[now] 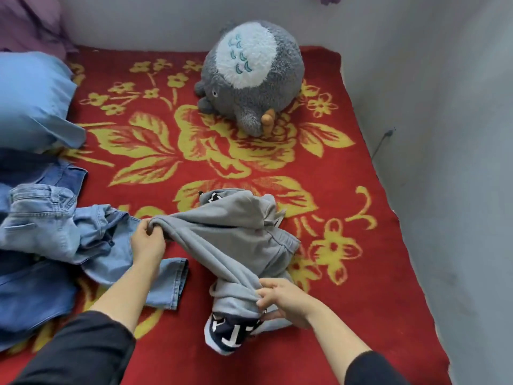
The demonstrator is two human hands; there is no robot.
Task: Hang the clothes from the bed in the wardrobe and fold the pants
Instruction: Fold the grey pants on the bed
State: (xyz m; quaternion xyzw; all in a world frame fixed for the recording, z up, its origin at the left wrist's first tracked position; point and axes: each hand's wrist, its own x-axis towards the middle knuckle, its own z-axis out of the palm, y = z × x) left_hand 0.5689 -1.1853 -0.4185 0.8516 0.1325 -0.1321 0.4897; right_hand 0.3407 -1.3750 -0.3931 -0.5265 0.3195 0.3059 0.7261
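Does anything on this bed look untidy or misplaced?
The light jeans lie crumpled in a heap at the left; the grey pants, gripped by left hand and right hand, are bunched. Nothing looks damaged.

I see a bedspread (374, 301) of deep red, patterned with large yellow flowers and leaves. The sweatpants (230, 237) on it are plain light grey, with a navy band (224, 332) carrying white letters. Beside them I make out pale washed-blue jeans (41, 229) and a darker blue denim pair (30, 298). The pillow (30, 98) is sky blue. The plush toy (277, 87) is grey with a white patch marked in teal. The wall (444, 134) is pale grey, and both sleeves (83, 351) are black.
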